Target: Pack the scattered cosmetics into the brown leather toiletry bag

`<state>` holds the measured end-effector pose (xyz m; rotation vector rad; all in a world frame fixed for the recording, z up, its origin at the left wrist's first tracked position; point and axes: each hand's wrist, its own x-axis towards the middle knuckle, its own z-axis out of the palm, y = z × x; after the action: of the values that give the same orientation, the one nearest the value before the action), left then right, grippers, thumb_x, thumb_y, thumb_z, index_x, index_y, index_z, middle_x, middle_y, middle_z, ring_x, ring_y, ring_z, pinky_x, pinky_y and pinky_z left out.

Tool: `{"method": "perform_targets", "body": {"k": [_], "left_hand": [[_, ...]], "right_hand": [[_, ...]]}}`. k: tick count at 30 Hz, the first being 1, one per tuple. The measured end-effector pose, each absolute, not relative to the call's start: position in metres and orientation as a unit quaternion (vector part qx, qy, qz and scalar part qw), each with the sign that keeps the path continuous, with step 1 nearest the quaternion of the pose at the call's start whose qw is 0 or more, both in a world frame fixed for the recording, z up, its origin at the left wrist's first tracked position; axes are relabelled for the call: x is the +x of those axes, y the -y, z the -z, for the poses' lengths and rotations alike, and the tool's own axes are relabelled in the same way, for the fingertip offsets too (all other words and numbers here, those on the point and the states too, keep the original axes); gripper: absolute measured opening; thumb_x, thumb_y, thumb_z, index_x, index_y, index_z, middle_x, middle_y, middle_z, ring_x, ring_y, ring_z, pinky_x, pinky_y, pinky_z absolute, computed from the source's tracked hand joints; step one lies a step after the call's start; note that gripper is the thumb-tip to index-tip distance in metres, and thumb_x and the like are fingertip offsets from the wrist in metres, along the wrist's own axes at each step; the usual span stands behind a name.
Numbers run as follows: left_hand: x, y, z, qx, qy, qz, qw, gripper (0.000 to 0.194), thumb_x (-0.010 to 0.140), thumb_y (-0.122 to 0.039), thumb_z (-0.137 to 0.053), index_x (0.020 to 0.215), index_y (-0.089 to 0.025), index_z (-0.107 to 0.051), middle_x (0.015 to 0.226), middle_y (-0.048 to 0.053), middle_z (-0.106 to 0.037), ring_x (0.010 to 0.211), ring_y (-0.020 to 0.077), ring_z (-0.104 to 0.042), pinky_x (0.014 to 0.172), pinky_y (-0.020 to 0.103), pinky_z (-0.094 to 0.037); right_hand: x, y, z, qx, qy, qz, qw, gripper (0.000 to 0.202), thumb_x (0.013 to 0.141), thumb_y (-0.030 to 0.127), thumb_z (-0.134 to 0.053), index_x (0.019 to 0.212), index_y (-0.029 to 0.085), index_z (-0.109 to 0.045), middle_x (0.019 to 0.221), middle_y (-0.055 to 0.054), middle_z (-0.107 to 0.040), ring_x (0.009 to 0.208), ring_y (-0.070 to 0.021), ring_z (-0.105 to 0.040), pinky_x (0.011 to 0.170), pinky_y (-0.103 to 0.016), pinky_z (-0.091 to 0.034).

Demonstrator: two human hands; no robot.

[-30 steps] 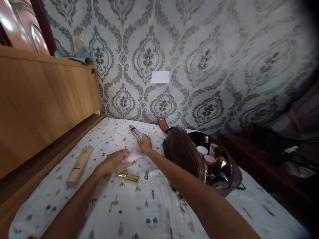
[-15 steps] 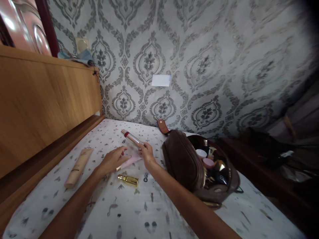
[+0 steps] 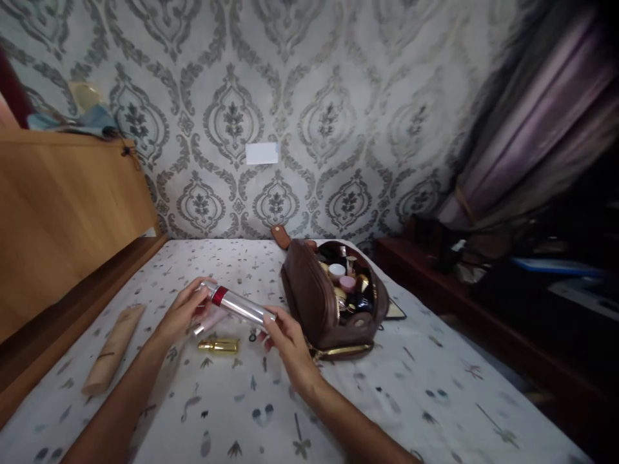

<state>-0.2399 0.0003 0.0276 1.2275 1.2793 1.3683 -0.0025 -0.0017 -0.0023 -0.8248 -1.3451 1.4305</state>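
A silver cosmetic tube with a red band point(image 3: 242, 307) is held level above the sheet between my two hands. My left hand point(image 3: 182, 312) grips its banded end, thumb on top. My right hand point(image 3: 289, 340) pinches the other end. Partly hidden beneath it lies a pink tube point(image 3: 211, 319) with a silvery cap. Just in front of that, a small gold vial point(image 3: 218, 346) rests on the sheet. Left of my left hand is a beige squeeze tube point(image 3: 114, 348). The brown cosmetic bag point(image 3: 309, 290) stands unzipped beyond my right hand, with several jars and bottles inside.
All of this lies on a white patterned bedsheet point(image 3: 271, 438). A wooden cabinet point(image 3: 72, 212) borders the left side. Patterned wallpaper with a white card point(image 3: 262, 153) rises behind. On the right are a dark red ledge point(image 3: 435, 290) and a purple curtain point(image 3: 532, 135).
My left hand has come up and taken hold of the banded end of the silver tube, which my right hand has brought closer. The view has turned to the right.
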Motion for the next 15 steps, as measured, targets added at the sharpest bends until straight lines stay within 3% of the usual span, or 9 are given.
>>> {"method": "perform_targets", "body": {"k": [3, 8, 15], "left_hand": [[-0.227, 0.003, -0.03, 0.505, -0.495, -0.536, 0.462, 0.053, 0.076, -0.065, -0.068, 0.104, -0.021, -0.061, 0.064, -0.005, -0.05, 0.051, 0.0092, -0.043, 0.045, 0.018, -0.031], [-0.202, 0.007, -0.037, 0.472, -0.49, -0.533, 0.504, 0.053, 0.071, -0.065, -0.073, 0.099, -0.022, -0.061, 0.069, -0.004, -0.051, 0.058, 0.0101, -0.048, 0.056, 0.021, -0.045], [-0.187, 0.018, -0.045, 0.493, -0.463, -0.519, 0.523, 0.053, 0.07, -0.06, -0.077, 0.106, -0.026, -0.058, 0.082, -0.001, -0.057, 0.07, 0.0121, -0.055, 0.064, 0.023, -0.048]], "right_hand": [[0.015, 0.017, 0.0, -0.338, 0.57, -0.549, 0.51, 0.047, 0.081, 0.052, -0.067, 0.116, 0.02, -0.06, 0.078, -0.002, -0.061, 0.066, -0.0153, -0.058, 0.054, -0.025, -0.047], [0.037, 0.032, -0.01, -0.33, 0.54, -0.531, 0.564, 0.044, 0.077, 0.042, -0.074, 0.114, 0.024, -0.059, 0.099, -0.005, -0.066, 0.082, -0.0185, -0.063, 0.064, -0.028, -0.054], [0.058, 0.039, -0.029, -0.358, 0.52, -0.525, 0.571, 0.038, 0.084, 0.053, -0.066, 0.1, 0.019, -0.061, 0.068, 0.0, -0.062, 0.058, -0.0136, -0.058, 0.053, -0.024, -0.047]]}}
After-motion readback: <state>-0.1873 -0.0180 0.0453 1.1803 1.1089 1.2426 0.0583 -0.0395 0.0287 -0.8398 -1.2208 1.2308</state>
